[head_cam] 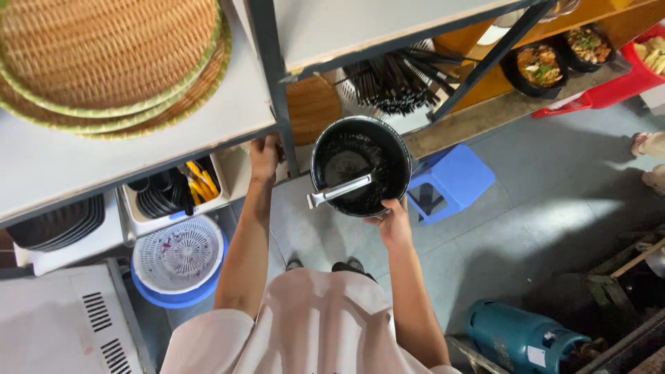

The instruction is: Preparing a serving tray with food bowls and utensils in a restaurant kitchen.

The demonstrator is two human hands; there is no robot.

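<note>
Carrying step: black pot with metal ladle is gripped at its near rim by right hand; left hand is closed on shelf edge. A steady level hold seems needed next.

— Upper left of frame? 
— Baskets on shelf; colander below, lower left.
— Centre? 
— Pot, ladle inside; stool just right.
— Lower right? 
— Gas cylinder on floor.
</note>
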